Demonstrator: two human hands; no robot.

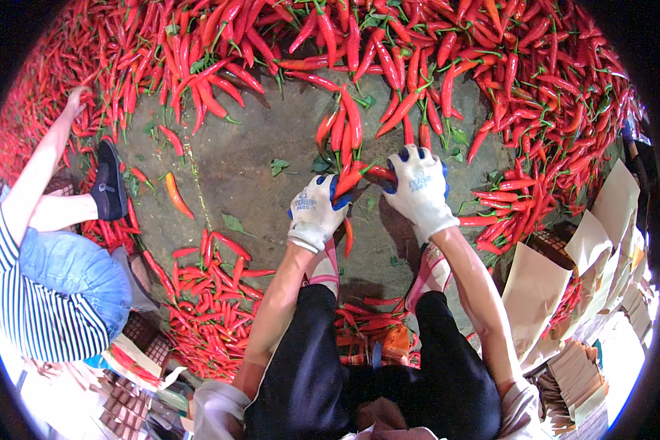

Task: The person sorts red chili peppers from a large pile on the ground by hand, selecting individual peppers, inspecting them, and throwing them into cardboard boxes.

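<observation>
My left hand (318, 213), in a white knit glove with blue-coated fingers, grips at least one red chili pepper (352, 180) beside its thumb. Just beyond it, a small cluster of red chilies (344, 129) points away, stems towards the hand; whether the fingers hold those too is unclear. To the right, my right hand (418, 184) wears a matching glove, its fingers curled down over chilies at the near edge of the heap. A red chili (381, 173) sticks out by its thumb towards the left hand. Both palms are hidden.
A big heap of red chilies (330, 33) curves around the grey floor (253, 154). A smaller pile (209, 319) lies near my left leg. On the left, another person (49, 275) reaches into the heap. Paper-lined crates (539, 286) stand at right; stray leaves (234, 223) dot the floor.
</observation>
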